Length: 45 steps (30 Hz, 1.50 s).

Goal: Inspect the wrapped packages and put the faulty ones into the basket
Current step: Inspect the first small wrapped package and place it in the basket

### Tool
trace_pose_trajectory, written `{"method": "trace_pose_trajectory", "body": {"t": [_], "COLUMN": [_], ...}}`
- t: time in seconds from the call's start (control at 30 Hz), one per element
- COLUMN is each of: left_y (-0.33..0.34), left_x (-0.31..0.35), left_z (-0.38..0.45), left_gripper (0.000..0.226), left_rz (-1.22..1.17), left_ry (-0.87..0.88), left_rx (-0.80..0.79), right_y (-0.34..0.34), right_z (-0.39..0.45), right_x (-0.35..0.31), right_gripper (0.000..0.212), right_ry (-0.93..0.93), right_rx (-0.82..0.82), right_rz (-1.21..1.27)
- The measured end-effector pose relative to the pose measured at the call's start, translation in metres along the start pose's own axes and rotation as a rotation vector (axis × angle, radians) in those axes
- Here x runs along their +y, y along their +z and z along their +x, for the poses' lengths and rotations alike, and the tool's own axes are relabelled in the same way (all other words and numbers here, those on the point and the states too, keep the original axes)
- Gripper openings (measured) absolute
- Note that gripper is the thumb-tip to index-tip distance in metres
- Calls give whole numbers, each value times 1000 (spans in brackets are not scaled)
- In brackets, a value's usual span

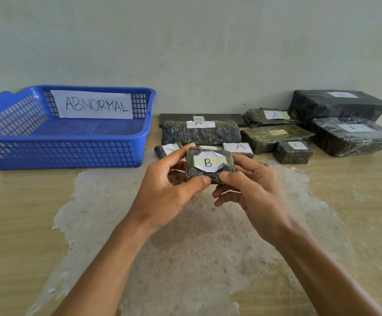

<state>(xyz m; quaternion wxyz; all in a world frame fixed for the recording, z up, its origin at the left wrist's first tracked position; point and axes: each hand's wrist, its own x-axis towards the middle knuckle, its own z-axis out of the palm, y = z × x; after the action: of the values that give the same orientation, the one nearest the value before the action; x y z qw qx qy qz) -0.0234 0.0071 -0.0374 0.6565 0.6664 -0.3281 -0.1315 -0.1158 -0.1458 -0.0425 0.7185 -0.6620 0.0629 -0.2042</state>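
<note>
Below my grip I saw a wooden tabletop (pixel 14 224) with a worn, peeled patch (pixel 197 247); beyond it stood a pale wall (pixel 185 42).

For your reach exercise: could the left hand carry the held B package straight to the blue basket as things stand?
Probably yes. The left hand grips the B package together with the right hand, and the blue basket sits open-topped to its left, with only bare table between them.
</note>
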Motion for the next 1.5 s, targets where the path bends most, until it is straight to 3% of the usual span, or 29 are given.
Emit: {"method": "trace_pose_trajectory", "body": {"t": [0.23,0.37,0.6,0.7,0.97,1.1,1.5], "left_y": [-7,-7,4,4,7,4,11], "left_x": [-1,-2,3,3,8,5,7], "left_z": [6,8,5,4,1,-2,-5], "left_gripper": [35,19,30,33,35,37,25], "left_rz": [-176,-264,-241,-182,-186,-91,-90], "left_ry": [-79,-73,-96,-118,-94,-41,-6], "left_rx": [193,185,191,177,42,-95,42], "right_y": [-4,-2,0,-2,-1,2,8], "right_z": [-1,-2,-3,-2,-3,-4,-7], "right_x": [-5,-2,3,6,3,-1,1], "right_gripper": [41,29,8,33,32,9,6], "right_ry": [41,-15,-229,-224,-263,-263,-268], "right_rx": [-89,-38,122,166,168,169,144], "right_rz": [1,-95,-263,-271,-193,-163,-245]}}
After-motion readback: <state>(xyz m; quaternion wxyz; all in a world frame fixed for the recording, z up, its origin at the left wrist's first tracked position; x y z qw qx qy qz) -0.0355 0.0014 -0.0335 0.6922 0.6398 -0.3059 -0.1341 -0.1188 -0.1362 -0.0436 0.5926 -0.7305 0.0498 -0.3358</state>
